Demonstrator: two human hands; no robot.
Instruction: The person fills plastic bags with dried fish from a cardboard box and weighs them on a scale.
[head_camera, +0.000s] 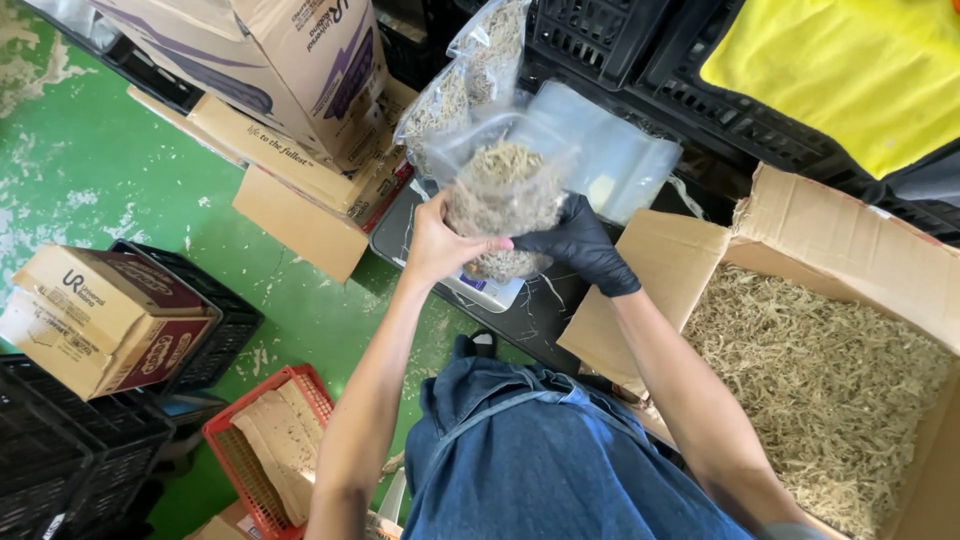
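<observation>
- Holding a clear plastic bag (503, 195) of dried, straw-coloured plant shreds over a small scale (487, 290), both hands are clamped on it: the bare left hand (438, 245) grips its left side, the black-gloved right hand (578, 245) its right and lower side.
- The scale sits on a dark table (540, 315), whose near edge runs just in front of the person's blue denim apron (540, 460).
- Open room is tight: stacked cardboard boxes (290, 60) crowd the table's left end, and black crates (640, 50) line the far side.
- An open cardboard box (850, 330) to the right, its flap touching the table, holds a deep heap of the same shreds.
- More filled bags (470, 70) and empty clear bags (615, 155) lie behind the held one.
- The green floor (110, 170) on the left is open between boxes; a red basket (265, 450) holding cardboard stands near the left elbow.
</observation>
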